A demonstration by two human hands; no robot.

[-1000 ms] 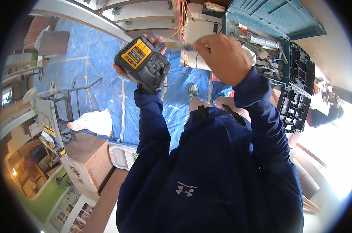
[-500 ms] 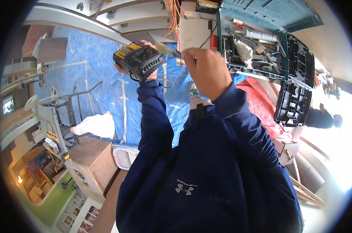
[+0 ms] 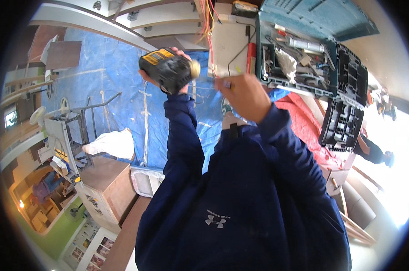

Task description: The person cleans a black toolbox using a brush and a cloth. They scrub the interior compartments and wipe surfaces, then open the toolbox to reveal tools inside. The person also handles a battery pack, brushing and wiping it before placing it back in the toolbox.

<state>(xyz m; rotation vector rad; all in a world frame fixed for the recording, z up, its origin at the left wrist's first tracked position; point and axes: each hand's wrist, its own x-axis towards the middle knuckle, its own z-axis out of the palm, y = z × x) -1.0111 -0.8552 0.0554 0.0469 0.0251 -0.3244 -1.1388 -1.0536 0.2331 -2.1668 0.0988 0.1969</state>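
Note:
A black battery charger with a yellow label (image 3: 166, 67) is held up in front of me by my left hand (image 3: 182, 54), whose fingers wrap round its far and left edges. Closed round a paintbrush, my right hand (image 3: 246, 94) is just to the right of it. The pale bristles of the paintbrush (image 3: 195, 68) are at the charger's right end, overlapping it in view; whether they touch I cannot tell. Motion smears part of the brush and charger. A thin cord hangs below the charger.
An open teal toolbox (image 3: 299, 54) full of hand tools sits at the far right, black plastic trays (image 3: 342, 122) beside it. Red and yellow wires (image 3: 207, 31) hang ahead. Blue tarp (image 3: 123, 86) covers the floor; a wooden cabinet (image 3: 106, 178) stands left. A person is at the far right.
The charger has shifted slightly right and tilted. My right hand has moved right and down a little, and the bristles now lie lower, against the charger's right end in view.

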